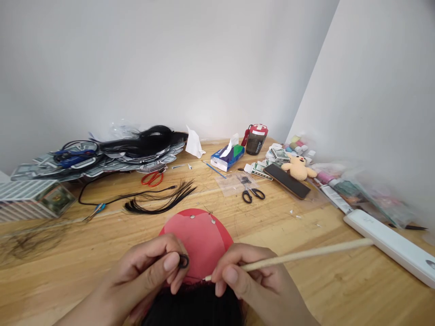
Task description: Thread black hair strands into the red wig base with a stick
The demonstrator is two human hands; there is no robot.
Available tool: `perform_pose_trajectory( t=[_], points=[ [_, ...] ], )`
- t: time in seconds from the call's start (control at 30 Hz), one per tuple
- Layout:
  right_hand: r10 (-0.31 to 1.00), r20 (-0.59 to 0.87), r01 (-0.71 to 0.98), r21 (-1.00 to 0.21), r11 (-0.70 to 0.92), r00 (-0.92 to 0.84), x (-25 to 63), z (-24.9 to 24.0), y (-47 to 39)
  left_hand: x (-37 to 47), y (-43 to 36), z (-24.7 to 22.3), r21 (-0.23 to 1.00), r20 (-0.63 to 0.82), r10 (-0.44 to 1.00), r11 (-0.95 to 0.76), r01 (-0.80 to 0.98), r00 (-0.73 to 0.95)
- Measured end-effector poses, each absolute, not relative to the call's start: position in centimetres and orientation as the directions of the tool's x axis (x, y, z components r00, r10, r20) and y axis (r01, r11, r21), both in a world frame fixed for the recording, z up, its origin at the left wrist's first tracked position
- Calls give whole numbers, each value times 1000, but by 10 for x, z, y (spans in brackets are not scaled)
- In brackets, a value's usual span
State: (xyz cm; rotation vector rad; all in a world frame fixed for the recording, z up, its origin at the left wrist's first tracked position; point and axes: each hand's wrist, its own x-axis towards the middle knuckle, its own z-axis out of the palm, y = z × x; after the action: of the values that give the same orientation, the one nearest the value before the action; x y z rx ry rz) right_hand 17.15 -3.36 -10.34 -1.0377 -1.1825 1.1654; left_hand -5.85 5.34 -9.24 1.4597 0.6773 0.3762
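Observation:
A red dome (199, 242) with silver pin heads near its top stands close in front of me, and black hair (193, 308) covers its lower part. My left hand (146, 269) is at its left side, thumb and fingers pinched on a small loop of black hair (184, 261). In my right hand (253, 276) is a thin hook tool with a pale wooden handle (306, 253). Its fine tip is at the upper edge of the hair on the dome; whether a strand is caught there is too small to tell.
Black-handled scissors (253, 194), a phone (287, 181), a tissue pack (227, 156) and a cup (257, 139) are beyond my hands. Loose black hair (159, 199) and red-handled scissors (152, 179) lie left. A long white device (390, 244) is at right.

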Motion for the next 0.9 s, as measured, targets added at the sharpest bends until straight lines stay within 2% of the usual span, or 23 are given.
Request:
perform_pose_trajectory(
  t=[0.27, 0.9],
  points=[
    [995, 64, -168, -984, 50, -75, 177, -101, -34, -57, 55, -91, 979, -198, 629, 95, 179, 752],
    [998, -34, -146, -989, -25, 57, 164, -92, -32, -56, 55, -94, 982, -172, 637, 54, 179, 752]
  ],
)
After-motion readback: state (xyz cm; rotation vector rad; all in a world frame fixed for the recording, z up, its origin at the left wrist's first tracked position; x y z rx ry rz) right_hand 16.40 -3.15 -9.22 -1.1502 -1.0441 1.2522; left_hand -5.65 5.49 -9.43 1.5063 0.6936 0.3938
